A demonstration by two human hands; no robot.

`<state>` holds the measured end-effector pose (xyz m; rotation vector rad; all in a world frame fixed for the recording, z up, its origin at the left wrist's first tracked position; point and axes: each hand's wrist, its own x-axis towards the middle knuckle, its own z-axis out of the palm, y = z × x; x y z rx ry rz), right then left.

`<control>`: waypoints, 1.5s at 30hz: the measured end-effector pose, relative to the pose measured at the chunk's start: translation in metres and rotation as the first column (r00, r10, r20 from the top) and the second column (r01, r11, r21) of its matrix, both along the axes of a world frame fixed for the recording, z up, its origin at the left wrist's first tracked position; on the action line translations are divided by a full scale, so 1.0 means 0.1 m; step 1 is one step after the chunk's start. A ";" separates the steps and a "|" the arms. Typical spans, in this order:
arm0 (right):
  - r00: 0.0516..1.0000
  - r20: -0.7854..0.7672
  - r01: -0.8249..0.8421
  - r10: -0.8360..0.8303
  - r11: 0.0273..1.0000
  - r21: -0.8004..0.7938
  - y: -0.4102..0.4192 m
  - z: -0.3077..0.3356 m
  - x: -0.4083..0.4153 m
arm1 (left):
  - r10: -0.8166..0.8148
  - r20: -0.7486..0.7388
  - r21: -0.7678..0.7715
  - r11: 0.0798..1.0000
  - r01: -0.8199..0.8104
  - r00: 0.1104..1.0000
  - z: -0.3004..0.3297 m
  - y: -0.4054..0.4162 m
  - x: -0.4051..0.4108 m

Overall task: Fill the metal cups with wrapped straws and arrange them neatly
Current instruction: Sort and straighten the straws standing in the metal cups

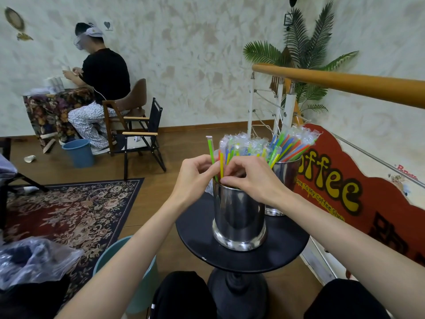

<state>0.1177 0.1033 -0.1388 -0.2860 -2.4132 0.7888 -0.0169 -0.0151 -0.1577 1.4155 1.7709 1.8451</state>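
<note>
on the round black table [190, 236] stands the near metal cup [239, 217]. at its rim my left hand [195, 176] and right hand [248, 178] pinch the wrapped straws [232, 150] standing inside. just behind, touching, a second cup [285, 171] holds more straws.
</note>
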 end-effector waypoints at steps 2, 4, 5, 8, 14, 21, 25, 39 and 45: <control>1.000 -0.003 0.008 -0.008 1.000 -0.007 -0.01 0.00 -0.01 | -0.017 -0.031 -0.004 1.000 0.017 0.999 0.00 -0.01 -0.01; 1.000 -0.005 0.026 -0.026 1.000 -0.014 -0.01 -0.01 -0.03 | -0.035 -0.050 -0.016 0.999 0.034 0.998 -0.01 -0.03 -0.02; 0.999 -0.010 0.032 -0.033 0.999 -0.018 -0.01 -0.02 -0.03 | -0.049 -0.048 -0.025 0.999 0.047 0.998 -0.01 -0.04 -0.03; 0.999 -0.015 0.034 -0.034 0.999 -0.014 -0.01 -0.02 -0.04 | -0.105 -0.022 -0.049 0.993 0.104 0.994 0.01 -0.06 -0.02; 0.999 -0.019 0.035 -0.036 0.999 -0.012 -0.01 -0.02 -0.04 | -0.127 -0.038 -0.114 0.986 0.122 0.991 0.05 -0.08 -0.02; 0.996 -0.017 0.088 -0.088 0.996 0.020 -0.02 -0.01 -0.06 | -0.184 -0.073 -0.093 0.980 0.176 0.980 0.05 -0.11 0.00; 0.996 -0.013 0.093 -0.092 0.994 0.058 -0.02 0.00 -0.06 | -0.099 -0.100 -0.079 0.993 0.091 0.990 0.04 -0.09 0.00; 0.999 -0.019 0.043 -0.043 0.999 -0.025 0.00 0.03 -0.01 | 0.012 -0.167 -0.076 0.997 -0.025 0.986 0.08 -0.05 0.02; 0.989 -0.135 0.040 -0.053 0.995 -0.094 0.02 0.02 0.04 | 0.054 -0.171 -0.074 0.995 -0.068 0.984 0.06 -0.04 0.03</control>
